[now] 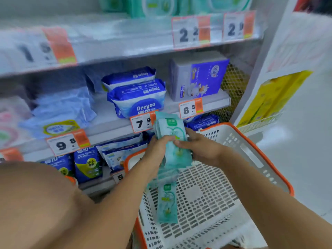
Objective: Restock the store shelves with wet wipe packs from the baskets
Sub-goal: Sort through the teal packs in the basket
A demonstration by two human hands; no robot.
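Slim teal wet wipe packs (172, 139), stacked upright, in both hands' closed grip above basket (251, 151).

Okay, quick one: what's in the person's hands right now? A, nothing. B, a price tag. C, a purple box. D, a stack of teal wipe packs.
D: both the left hand and right hand grip a stack of teal wipe packs above the basket.

Middle shelf (111, 121): two stacked blue Deeyeo packs (137, 103) at centre; purple box (199, 76) right of them; pale blue packs (62, 108) left.
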